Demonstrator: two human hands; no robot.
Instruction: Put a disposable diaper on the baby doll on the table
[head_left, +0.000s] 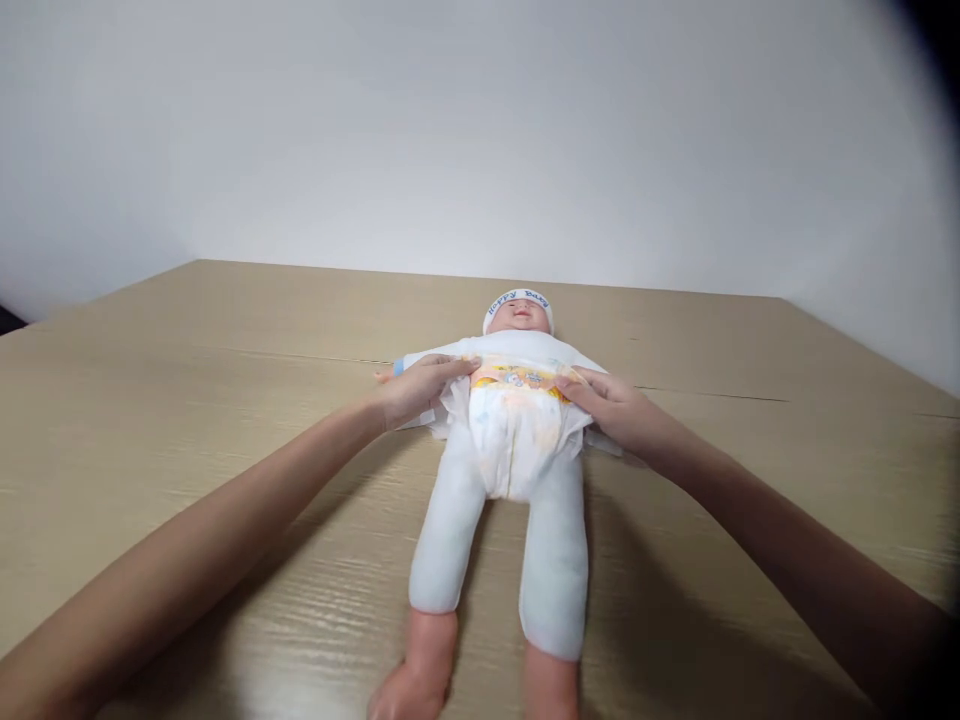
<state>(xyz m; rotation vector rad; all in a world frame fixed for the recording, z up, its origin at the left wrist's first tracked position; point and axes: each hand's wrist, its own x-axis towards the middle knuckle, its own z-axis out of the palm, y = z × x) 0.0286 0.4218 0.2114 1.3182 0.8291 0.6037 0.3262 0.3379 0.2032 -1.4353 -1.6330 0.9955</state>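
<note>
Nearest the camera, below both grips: bare plastic feet, then soft white legs of a baby doll [499, 520] lying face-up on a pale wood-grain table [187, 400]. Between the grips: crinkled white diaper [516, 440], yellow printed waistband. Left hand [415, 390] and right hand [611, 400] each pinch a waistband corner. Beyond: rounded head, white cap [518, 300].

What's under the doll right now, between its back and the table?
The doll lies face up on the wooden table. White cloth pokes out at both hips beside the diaper; whatever lies beneath its back is covered.
</note>
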